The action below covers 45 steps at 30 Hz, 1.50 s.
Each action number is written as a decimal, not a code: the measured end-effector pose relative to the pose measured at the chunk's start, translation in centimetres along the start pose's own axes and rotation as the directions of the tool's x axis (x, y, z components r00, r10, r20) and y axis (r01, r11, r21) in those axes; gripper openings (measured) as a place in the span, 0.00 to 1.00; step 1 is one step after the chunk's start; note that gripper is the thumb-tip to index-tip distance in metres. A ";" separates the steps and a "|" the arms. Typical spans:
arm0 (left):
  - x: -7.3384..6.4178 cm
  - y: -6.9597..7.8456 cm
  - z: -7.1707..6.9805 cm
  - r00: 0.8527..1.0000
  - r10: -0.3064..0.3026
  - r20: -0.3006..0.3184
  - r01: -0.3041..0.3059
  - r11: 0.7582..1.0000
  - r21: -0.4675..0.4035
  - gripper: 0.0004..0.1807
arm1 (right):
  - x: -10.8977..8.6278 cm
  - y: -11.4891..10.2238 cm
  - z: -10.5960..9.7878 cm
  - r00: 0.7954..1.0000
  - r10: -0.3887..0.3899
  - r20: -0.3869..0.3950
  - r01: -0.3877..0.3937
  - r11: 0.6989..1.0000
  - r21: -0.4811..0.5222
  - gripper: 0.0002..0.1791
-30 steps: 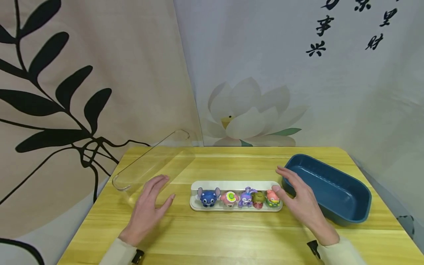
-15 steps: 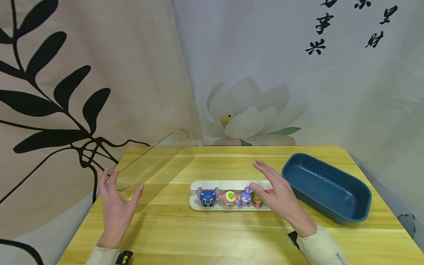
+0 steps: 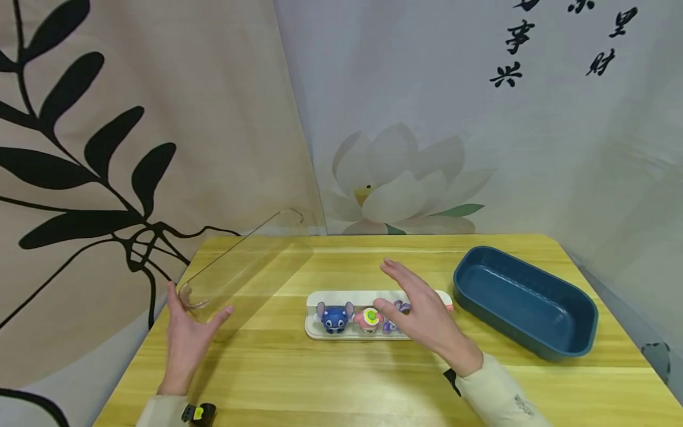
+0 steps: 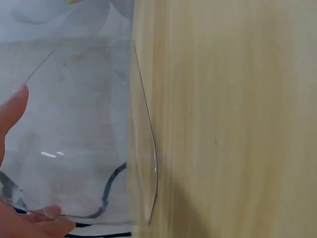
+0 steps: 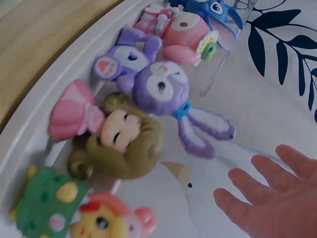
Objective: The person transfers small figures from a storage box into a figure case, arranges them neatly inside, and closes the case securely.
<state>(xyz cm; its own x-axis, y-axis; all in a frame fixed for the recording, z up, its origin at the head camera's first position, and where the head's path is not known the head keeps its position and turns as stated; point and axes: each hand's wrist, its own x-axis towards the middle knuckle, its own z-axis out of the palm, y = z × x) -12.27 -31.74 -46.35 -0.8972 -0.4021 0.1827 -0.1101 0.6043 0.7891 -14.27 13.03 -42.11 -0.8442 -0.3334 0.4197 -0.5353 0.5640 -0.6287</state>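
In the head view my left hand point(image 3: 185, 344) is at the near end of a clear plastic cover point(image 3: 256, 261), thumb and fingers spread on either side of it. The left wrist view shows the cover point(image 4: 84, 124) close up, with the thumb point(image 4: 15, 109) beside it; firm contact cannot be told. My right hand point(image 3: 427, 317) hovers, fingers extended, over a white tray point(image 3: 341, 296) of small toy figures. The right wrist view shows a blue figure point(image 5: 213, 15), a pink one point(image 5: 185, 37), a purple rabbit point(image 5: 161, 89), a brown-haired doll point(image 5: 124, 134) and a green-bodied figure point(image 5: 49, 201).
A dark blue rectangular basin point(image 3: 525, 302) stands on the wooden table point(image 3: 331, 385) to the right of the tray. Patterned cloth point(image 3: 213, 118) hangs behind the table. The clear cover leans up at the back left, near the table's left edge.
My left hand has moved left to the near end of the clear cover. My right hand has moved left across the tray, now hiding some figures. Tray, cover and basin stay put.
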 end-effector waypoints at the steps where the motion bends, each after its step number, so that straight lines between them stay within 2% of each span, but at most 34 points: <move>1: 0.1 -0.1 0.1 1.000 -0.004 -0.003 0.003 1.000 -0.020 0.74 | 0.2 -0.2 0.2 1.000 -0.002 0.006 0.002 1.000 0.005 0.38; 7: 0.6 -0.3 0.6 0.999 -0.048 -0.012 0.045 0.985 -0.164 0.68 | 1.2 -0.8 0.9 0.999 -0.006 0.034 0.006 1.000 -0.002 0.39; 12: 0.9 -0.2 1.1 0.996 -0.077 -0.038 0.067 0.976 -0.209 0.56 | 1.6 -1.1 1.2 0.999 0.003 0.041 -0.003 1.000 -0.014 0.39; 16: 1.0 -0.1 0.9 0.995 -0.094 -0.044 0.080 0.965 -0.249 0.52 | 1.8 -1.2 1.2 0.999 0.015 0.045 -0.015 1.000 -0.015 0.37; 18: 1.0 -0.1 0.7 0.995 -0.086 -0.044 0.071 0.960 -0.270 0.50 | 1.8 -1.3 1.2 0.999 0.020 0.042 -0.020 1.000 -0.016 0.37; 22: 1.0 0.4 -0.1 0.998 -0.035 -0.053 0.016 0.945 -0.325 0.47 | 2.0 -1.5 1.1 0.999 0.026 0.035 -0.026 1.000 -0.008 0.37; 26: 0.8 1.4 -1.0 0.996 0.022 -0.083 -0.052 0.925 -0.377 0.44 | 2.4 -1.9 0.9 0.999 0.023 0.039 -0.024 1.000 0.008 0.37; 29: 0.6 2.3 -1.7 0.996 0.050 -0.074 -0.076 0.909 -0.409 0.44 | 2.7 -2.2 0.7 0.999 0.015 0.037 -0.015 1.000 0.017 0.38; 33: 0.4 3.3 -2.2 0.994 0.106 -0.035 -0.110 0.864 -0.491 0.45 | 3.2 -2.6 0.4 1.000 0.008 0.023 -0.008 1.000 0.026 0.40; 37: 0.0 4.5 -2.5 0.976 0.218 -0.012 -0.186 0.801 -0.570 0.45 | 3.7 -3.0 -0.2 1.000 -0.002 -0.009 0.002 0.999 0.032 0.44; 41: -0.4 5.3 -2.8 0.944 0.330 0.017 -0.244 0.731 -0.637 0.45 | 4.4 -3.5 -0.9 0.999 -0.013 -0.046 0.014 0.999 0.032 0.50; 45: -0.5 5.9 -3.0 0.891 0.452 0.052 -0.291 0.654 -0.699 0.47 | 5.2 -4.1 -1.8 0.999 0.009 -0.051 -0.007 0.999 0.043 0.55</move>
<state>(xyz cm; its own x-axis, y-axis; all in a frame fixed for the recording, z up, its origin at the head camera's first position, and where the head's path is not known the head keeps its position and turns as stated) -11.17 -30.03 -40.03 -0.8712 -0.0493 0.4885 0.4875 0.0313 0.8726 -16.38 10.30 -36.18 -0.8468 -0.2895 0.4463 -0.5299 0.5334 -0.6594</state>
